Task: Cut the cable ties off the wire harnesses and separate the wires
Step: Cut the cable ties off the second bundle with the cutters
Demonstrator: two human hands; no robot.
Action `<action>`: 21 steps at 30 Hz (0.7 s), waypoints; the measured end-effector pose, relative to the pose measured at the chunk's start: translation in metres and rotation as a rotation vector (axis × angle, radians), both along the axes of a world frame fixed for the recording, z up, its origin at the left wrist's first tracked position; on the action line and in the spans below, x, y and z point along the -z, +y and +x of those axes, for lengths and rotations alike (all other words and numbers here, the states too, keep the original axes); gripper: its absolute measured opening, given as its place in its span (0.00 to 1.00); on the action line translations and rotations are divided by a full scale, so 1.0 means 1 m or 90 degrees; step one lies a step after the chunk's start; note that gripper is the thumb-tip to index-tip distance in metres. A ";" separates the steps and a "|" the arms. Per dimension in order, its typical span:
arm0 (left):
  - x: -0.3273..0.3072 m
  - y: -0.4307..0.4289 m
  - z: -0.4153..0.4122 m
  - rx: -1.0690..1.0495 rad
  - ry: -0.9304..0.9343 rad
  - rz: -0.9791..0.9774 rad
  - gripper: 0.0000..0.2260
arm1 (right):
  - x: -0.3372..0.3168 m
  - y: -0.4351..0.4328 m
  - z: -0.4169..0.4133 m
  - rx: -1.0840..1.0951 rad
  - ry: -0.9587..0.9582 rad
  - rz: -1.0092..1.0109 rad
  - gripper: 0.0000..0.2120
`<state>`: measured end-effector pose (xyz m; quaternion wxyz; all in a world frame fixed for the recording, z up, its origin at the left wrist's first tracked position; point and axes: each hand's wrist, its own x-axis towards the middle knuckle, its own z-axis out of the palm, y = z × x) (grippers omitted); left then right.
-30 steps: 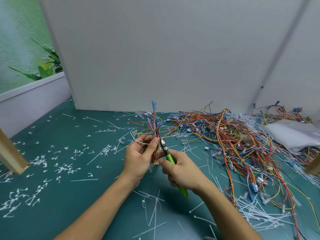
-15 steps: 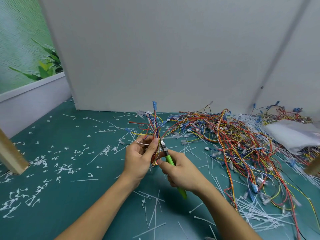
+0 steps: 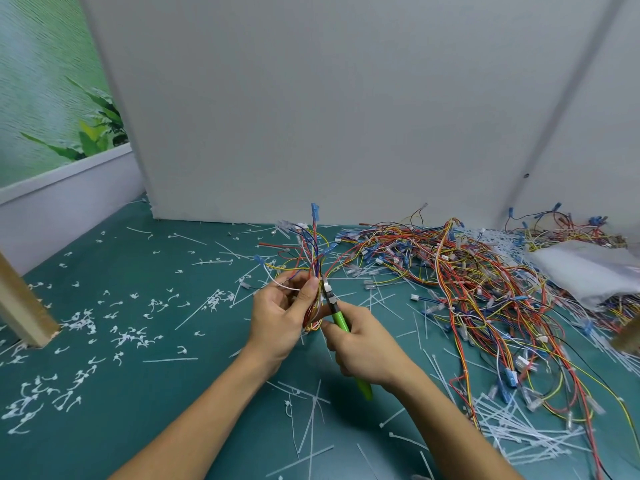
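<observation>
My left hand (image 3: 282,318) grips a small wire harness (image 3: 311,251) upright above the green mat, thumb pressed on the bundle. Its red, yellow and blue wires fan out above my fingers, with blue connectors at the tips. My right hand (image 3: 363,348) holds green-handled cutters (image 3: 341,322), and their dark jaws sit against the bundle just right of my left thumb. Whether the jaws are round a cable tie is hidden by the wires. A large tangle of harnesses (image 3: 467,282) lies to the right.
Cut white cable ties (image 3: 502,427) are piled at the front right and snipped tie ends (image 3: 83,327) litter the left of the mat. A white plastic bag (image 3: 588,275) lies at the far right. A wooden post (image 3: 24,306) stands left; a grey wall rises behind.
Both hands stay almost in place. The harness and the cutters have shifted only slightly, with the jaws still against the bundle.
</observation>
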<state>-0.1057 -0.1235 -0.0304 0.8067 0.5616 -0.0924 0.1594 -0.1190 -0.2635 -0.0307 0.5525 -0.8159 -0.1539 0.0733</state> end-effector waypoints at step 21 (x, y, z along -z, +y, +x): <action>-0.005 0.009 0.007 0.025 0.110 -0.105 0.12 | -0.023 -0.017 0.008 0.215 0.102 0.327 0.03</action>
